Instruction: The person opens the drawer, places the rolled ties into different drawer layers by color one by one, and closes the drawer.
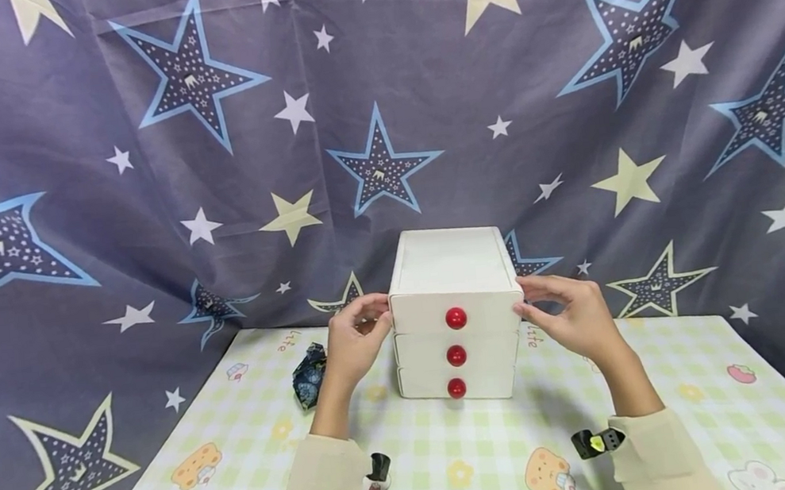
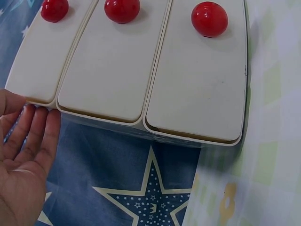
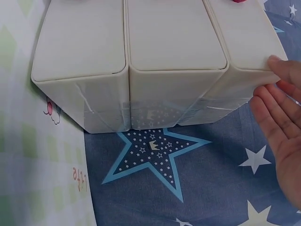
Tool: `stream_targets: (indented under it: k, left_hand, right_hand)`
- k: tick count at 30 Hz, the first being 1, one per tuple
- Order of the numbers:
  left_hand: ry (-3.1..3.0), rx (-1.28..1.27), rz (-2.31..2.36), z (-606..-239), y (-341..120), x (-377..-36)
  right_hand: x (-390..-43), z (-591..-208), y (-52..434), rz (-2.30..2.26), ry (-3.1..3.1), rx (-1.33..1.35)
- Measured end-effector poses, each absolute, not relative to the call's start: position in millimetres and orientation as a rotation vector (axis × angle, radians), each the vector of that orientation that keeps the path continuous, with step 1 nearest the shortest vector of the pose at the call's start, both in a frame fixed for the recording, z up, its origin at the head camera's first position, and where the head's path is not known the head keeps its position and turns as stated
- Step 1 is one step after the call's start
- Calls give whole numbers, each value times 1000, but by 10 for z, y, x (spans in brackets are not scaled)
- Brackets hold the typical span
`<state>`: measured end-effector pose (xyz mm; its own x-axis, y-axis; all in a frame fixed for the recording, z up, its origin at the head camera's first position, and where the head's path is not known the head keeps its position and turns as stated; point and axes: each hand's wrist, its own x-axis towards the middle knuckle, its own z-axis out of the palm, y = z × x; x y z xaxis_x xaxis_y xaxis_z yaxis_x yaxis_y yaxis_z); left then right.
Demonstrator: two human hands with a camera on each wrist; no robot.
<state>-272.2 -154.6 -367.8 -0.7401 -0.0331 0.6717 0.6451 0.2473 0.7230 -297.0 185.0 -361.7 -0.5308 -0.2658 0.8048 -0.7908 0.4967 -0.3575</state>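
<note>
A white three-drawer cabinet (image 1: 448, 261) stands on the table, each drawer front bearing a round red knob (image 1: 455, 318). All the drawers look closed. My left hand (image 1: 356, 343) holds the top tier at its left front corner; in the left wrist view that hand's fingertips (image 2: 52, 117) touch the side, and the thumb is at the front corner. On the opposite side, my right hand (image 1: 572, 315) grips the top tier's right front corner, thumb on the front edge. The right wrist view shows its fingers (image 3: 270, 113) against the cabinet's side.
A dark blue patterned crumpled item (image 1: 309, 375) lies left of the cabinet, beside my left wrist. The checked tablecloth (image 1: 457, 446) covers the table. A dark star-printed curtain (image 1: 403, 68) hangs right behind it. Wrist straps (image 1: 596, 442) show near both sleeves.
</note>
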Motion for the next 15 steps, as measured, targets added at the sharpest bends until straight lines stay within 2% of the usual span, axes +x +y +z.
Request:
stream_targets:
  k: [15]
  left_hand:
    - [-1914,-604,-1454,-3722,-1621,-2882]
  right_hand:
    - [-2962,-3622,1842,991,-2031,856]
